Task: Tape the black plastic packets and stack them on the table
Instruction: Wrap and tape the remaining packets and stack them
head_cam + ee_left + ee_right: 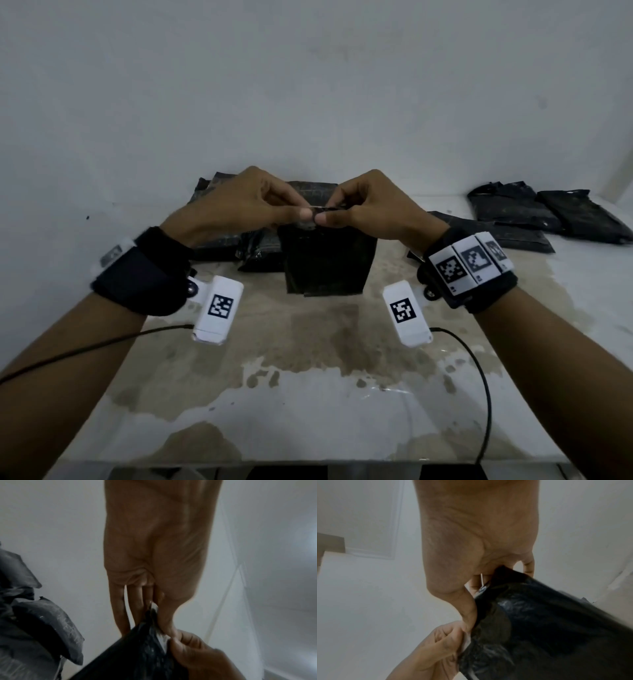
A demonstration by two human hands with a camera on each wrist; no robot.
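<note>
I hold a black plastic packet [328, 265] upright over the middle of the table [308, 383]. My left hand [303, 214] and right hand [324, 216] pinch its top edge side by side, thumbs toward me. In the left wrist view my left hand [155, 620] nips the packet [135, 655] at its top, with a bit of white at the edge. In the right wrist view my right hand [473, 604] grips the packet [539, 628], and a thin white strip [481, 579] stands up by the fingers. No tape roll is in view.
A heap of black packets [222, 240] lies behind the held one, against the white wall. More black packets [513, 207] lie at the back right, one flat [496, 233]. Cables run from both wrist cameras across the stained tabletop.
</note>
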